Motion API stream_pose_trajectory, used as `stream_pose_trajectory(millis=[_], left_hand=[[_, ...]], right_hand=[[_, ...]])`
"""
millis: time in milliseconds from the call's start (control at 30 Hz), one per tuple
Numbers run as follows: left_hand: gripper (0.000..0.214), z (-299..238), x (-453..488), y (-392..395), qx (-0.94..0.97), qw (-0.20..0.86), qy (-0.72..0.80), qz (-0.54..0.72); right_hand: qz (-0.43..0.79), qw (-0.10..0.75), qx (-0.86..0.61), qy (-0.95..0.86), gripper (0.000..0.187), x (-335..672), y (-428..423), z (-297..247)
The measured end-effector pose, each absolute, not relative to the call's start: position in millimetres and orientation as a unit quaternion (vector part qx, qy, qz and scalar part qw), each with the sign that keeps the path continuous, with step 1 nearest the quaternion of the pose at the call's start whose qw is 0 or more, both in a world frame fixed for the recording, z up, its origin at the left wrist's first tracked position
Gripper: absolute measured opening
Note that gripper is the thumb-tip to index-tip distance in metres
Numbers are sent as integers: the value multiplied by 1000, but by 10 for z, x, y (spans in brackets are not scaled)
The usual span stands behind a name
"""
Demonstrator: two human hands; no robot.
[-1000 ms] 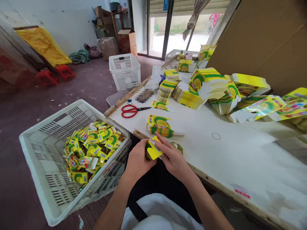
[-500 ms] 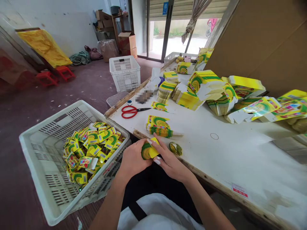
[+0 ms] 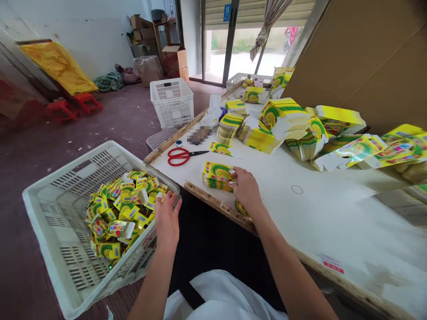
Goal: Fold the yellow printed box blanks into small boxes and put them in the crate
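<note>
My left hand (image 3: pixel 168 220) is over the right rim of a white plastic crate (image 3: pixel 43 213), fingers apart and holding nothing. Just beyond its fingertips lie small folded yellow-green cartons (image 3: pixel 130 209), heaped in the crate. On the table's near edge sits a stack of flat yellow cartons (image 3: pixel 216 172). My right hand (image 3: pixel 247 191) grips the right end of the top carton between thumb and fingers. A small green-and-yellow bundle (image 3: pixel 240 208) lies partly hidden beneath my right wrist.
Red-handled scissors (image 3: pixel 180 156) and a small blue-topped spool (image 3: pixel 179 143) lie left of the stack. Bundled flat cartons (image 3: pixel 260 133) line the table's back. A rubber band (image 3: pixel 297 190) lies on the white tabletop (image 3: pixel 333 222). Another white crate (image 3: pixel 171 102) stands on the floor.
The folded yellow carton that both hands held has left them. My left hand has moved left to the crate and opened; my right hand has gone forward onto the carton stack.
</note>
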State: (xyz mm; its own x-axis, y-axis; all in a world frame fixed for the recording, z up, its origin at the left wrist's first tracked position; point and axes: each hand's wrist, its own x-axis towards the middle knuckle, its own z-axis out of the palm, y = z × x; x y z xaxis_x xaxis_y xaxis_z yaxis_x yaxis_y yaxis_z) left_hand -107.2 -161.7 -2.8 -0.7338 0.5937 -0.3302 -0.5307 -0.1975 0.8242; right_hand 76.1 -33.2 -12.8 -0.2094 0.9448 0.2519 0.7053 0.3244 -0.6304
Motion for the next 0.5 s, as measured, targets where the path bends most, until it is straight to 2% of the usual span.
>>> stream_pose_trajectory(millis=[200,300,400,500], left_hand=[[49,-105,-723,-1616,162,445,467,747],[58,-47,-586,-1597,212,475,389,760],[54,85,-531,-1559,186,475,347,788],[46,179,-544,-1523,150,421,366,816]], right_hand=[[237,338,-530,-741,55,743,-556,-16],[404,350,-443,-720,57,665,-887,59],[589,346,-327,-653,56,557,-1244,125],[628,371,-277,-625,59,468,-1482,181]])
